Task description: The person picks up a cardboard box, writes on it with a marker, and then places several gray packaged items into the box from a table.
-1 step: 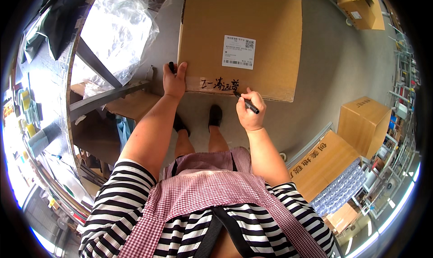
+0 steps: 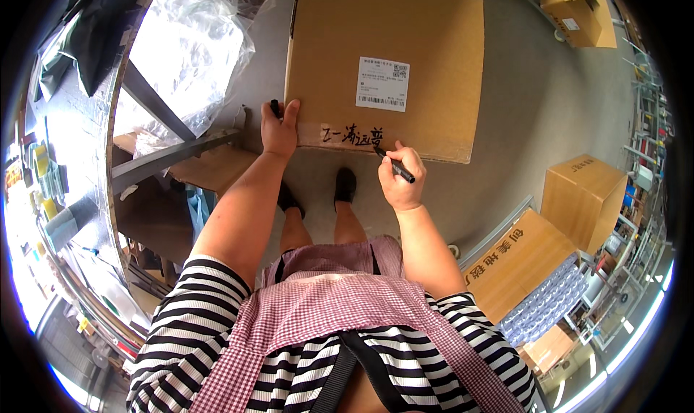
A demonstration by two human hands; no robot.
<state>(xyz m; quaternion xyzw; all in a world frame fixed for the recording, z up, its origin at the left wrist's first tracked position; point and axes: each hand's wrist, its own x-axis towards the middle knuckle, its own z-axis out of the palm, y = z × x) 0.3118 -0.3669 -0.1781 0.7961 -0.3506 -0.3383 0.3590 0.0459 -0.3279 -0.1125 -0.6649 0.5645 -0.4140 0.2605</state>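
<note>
A large brown cardboard box (image 2: 426, 37) stands in front of me, with a white printed label (image 2: 383, 84) on its top. Black handwriting runs along the near edge of that top, over a strip of tape. My right hand (image 2: 402, 178) grips a black marker pen (image 2: 402, 169), its tip at the near edge just below the last written character. At the box's near left corner, my left hand (image 2: 279, 130) is closed round a small black marker cap (image 2: 275, 108), with the thumb against the cardboard.
To the left is a workbench (image 2: 137, 169) with a metal frame, and clear plastic film (image 2: 195, 59) lies beyond it. Cardboard boxes (image 2: 582, 200) and a bubble-wrapped bundle (image 2: 546, 301) stand at the right. Another open box (image 2: 578, 12) sits far right on a wheeled cart.
</note>
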